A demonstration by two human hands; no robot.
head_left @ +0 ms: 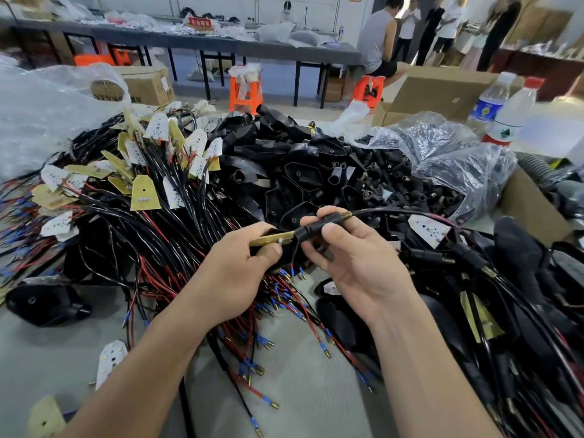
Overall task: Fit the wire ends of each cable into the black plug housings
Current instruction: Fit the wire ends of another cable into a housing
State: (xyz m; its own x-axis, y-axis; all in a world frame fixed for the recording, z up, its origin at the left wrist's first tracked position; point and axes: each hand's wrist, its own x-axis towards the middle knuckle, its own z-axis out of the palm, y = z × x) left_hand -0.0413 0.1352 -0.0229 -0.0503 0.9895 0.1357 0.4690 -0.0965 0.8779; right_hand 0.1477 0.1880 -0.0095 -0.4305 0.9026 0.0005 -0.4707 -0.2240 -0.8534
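— Wire ends [265,344], red and black with blue sleeves and brass tips, lie fanned on the grey counter [316,406], nearer to us than the grips. What do the grips hold?

— The left grip [240,263] pinches a yellow board [268,240] between thumb and curled fingers. Just to its right, the right grip [350,257] pinches a black plug housing [316,227] between thumb and fingertips. The board's tip reaches the housing between the two grips.

— And the cable?

— A black cable [395,211] leaves the housing's brass spring end [343,215] and runs off to the right of the right grip. A thin wire with a blue-sleeved tip [292,271] hangs just below the housing.

— Left of the grips?

— A heap of cables [151,235], with yellow and white boards [158,124] on their far ends.

— Beyond?

— A pile of black shells [300,165] sits straight behind the grips, and a clear bag of small black parts [442,147] lies to the far right. Past the bag stand two water bottles [508,121] beside an open cardboard box [442,86]. Farthest off are orange stools [246,91], long tables [189,42] and several people, one of them seated [376,42].
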